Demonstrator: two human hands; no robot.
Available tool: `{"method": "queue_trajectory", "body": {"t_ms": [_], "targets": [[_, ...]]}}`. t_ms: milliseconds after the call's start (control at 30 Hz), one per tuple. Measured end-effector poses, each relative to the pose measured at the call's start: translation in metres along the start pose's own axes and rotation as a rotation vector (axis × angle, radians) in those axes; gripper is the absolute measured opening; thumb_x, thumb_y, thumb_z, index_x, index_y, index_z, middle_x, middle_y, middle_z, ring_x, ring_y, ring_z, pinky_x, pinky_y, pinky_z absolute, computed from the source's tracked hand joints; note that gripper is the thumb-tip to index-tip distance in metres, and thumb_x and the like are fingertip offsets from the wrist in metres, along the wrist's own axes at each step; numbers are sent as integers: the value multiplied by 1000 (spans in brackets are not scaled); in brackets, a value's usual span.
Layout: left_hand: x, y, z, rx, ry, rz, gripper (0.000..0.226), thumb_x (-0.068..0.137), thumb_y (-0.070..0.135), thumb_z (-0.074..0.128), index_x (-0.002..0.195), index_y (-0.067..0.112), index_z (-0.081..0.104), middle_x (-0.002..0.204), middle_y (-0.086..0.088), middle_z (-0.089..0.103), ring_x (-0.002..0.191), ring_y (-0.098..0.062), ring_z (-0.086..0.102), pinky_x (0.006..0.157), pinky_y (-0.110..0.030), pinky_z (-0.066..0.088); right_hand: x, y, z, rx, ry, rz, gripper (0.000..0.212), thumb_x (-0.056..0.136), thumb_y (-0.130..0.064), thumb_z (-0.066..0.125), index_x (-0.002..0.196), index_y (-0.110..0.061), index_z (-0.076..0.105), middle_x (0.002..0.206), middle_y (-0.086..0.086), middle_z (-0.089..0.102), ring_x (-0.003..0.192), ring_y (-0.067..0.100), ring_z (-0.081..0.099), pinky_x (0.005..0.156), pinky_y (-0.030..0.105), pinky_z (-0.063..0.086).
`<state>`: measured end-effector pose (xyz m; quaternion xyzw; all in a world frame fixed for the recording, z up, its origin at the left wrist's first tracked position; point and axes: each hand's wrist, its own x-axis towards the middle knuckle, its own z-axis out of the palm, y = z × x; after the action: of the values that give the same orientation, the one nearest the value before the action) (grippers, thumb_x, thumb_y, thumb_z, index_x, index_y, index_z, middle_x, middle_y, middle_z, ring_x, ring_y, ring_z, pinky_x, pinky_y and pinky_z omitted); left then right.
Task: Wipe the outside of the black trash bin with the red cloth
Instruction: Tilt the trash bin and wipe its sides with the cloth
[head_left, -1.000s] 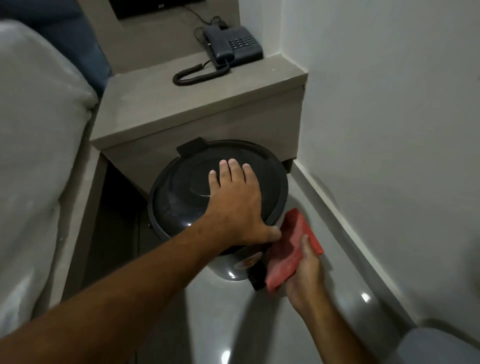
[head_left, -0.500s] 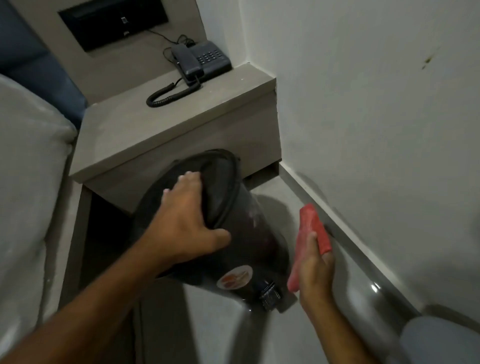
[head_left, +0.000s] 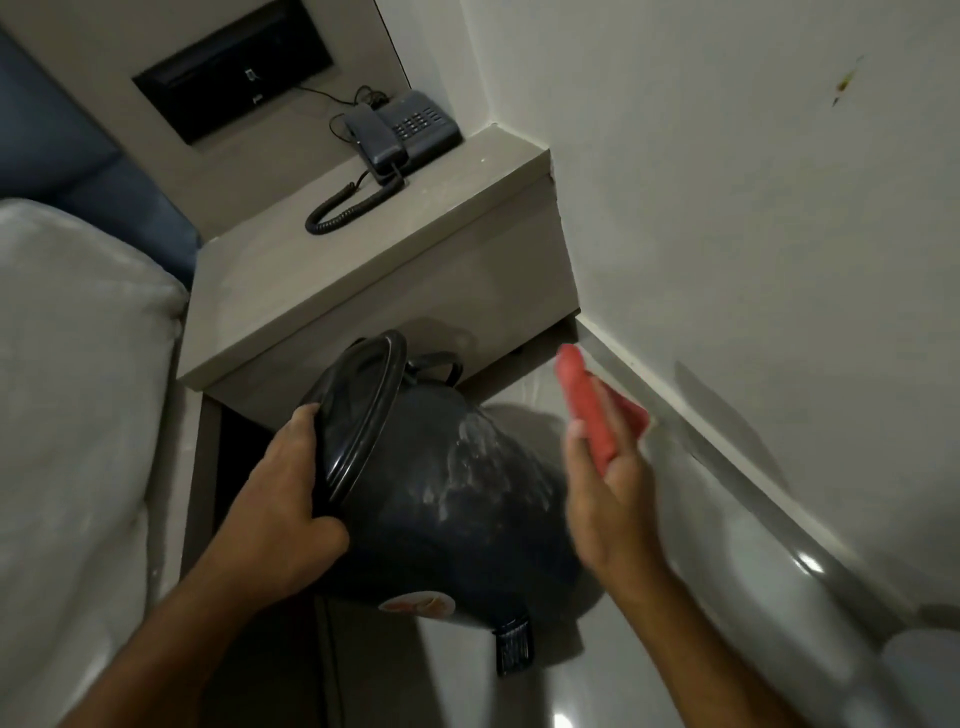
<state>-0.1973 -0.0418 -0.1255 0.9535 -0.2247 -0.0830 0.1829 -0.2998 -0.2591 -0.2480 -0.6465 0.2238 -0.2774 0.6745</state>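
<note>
The black trash bin (head_left: 452, 499) leans far over to the left on the floor, its lid (head_left: 358, 415) facing left and its foot pedal (head_left: 513, 644) pointing down. Whitish smears show on its upper side. My left hand (head_left: 283, 514) grips the lid's rim and holds the bin tilted. My right hand (head_left: 605, 488) holds the folded red cloth (head_left: 592, 410) just right of the bin's side, a small gap between cloth and bin. The hand is blurred.
A grey bedside shelf (head_left: 363, 270) with a dark corded telephone (head_left: 402, 130) stands right behind the bin. A white wall and skirting (head_left: 727, 467) run close along the right. Bedding (head_left: 72, 415) fills the left. The floor is glossy tile.
My left hand has tipped the bin from upright to far over on its side, shifting from the lid's top to its rim. The right hand has lifted the cloth up beside the bin.
</note>
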Motion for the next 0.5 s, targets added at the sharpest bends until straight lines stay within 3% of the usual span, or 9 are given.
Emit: {"method": "queue_trajectory", "body": {"t_ms": [67, 133, 200, 233, 300, 367, 433, 467, 500], "targets": [[2, 4, 1, 1, 0, 13, 104, 62, 4, 77, 144, 31, 19, 117, 10, 39, 104, -13, 46, 73, -25, 43, -5, -18, 30, -132, -186, -12, 58, 93, -65, 35, 149, -58, 24, 143, -9, 51, 120, 12, 58, 96, 45, 57], [1, 4, 1, -3, -5, 22, 102, 62, 4, 77, 143, 30, 21, 113, 13, 39, 98, -10, 48, 70, -23, 42, -12, -24, 64, -248, -329, -71, 61, 97, -60, 31, 155, -44, 22, 158, -9, 38, 143, 14, 37, 116, 54, 35], [-1, -3, 0, -8, -2, 14, 104, 60, 6, 77, 144, 30, 20, 116, 11, 41, 98, -9, 48, 70, -24, 44, -16, -19, 87, -321, -333, -142, 66, 97, -63, 23, 157, -34, 25, 165, -10, 28, 152, 11, 19, 123, 57, 12], [-4, -7, -2, -12, -3, 19, 105, 57, 9, 76, 144, 29, 20, 118, 11, 42, 100, -9, 49, 71, -26, 45, -17, -13, 92, -329, -310, -179, 67, 98, -66, 19, 156, -33, 28, 165, -11, 30, 152, 11, 19, 123, 56, 9], [-8, -15, -5, -44, -12, 42, 107, 49, 14, 69, 143, 32, 23, 117, 17, 47, 103, -7, 51, 72, -29, 47, -19, 12, 97, -393, -215, -265, 63, 102, -67, 17, 153, -34, 32, 158, -10, 38, 146, 13, 30, 118, 54, 20], [-12, -22, -8, -98, -24, 42, 106, 46, 12, 66, 142, 33, 28, 121, 14, 51, 107, -12, 54, 76, -38, 52, -12, 49, 88, -511, -34, -209, 59, 100, -72, 21, 146, -38, 37, 143, -7, 52, 128, 14, 48, 105, 49, 38], [-18, -27, -11, -150, -29, 23, 107, 46, 7, 65, 143, 33, 28, 127, 6, 53, 113, -18, 54, 84, -47, 53, 8, 86, 67, -518, -18, 86, 69, 89, -86, 19, 134, -41, 48, 113, 0, 71, 98, 13, 65, 90, 45, 55], [-20, -27, -11, -172, -34, 6, 108, 47, 6, 65, 144, 33, 27, 130, 3, 51, 117, -20, 52, 87, -50, 52, 22, 100, 53, -501, -88, 287, 79, 83, -90, 17, 122, -38, 63, 102, 4, 76, 90, 17, 69, 87, 47, 59], [-20, -27, -12, -177, -36, -8, 109, 47, 7, 64, 145, 33, 25, 134, 2, 49, 121, -21, 50, 91, -52, 50, 37, 108, 43, -483, -163, 457, 87, 81, -90, 20, 115, -28, 70, 103, 9, 76, 92, 24, 70, 90, 51, 57]]}}
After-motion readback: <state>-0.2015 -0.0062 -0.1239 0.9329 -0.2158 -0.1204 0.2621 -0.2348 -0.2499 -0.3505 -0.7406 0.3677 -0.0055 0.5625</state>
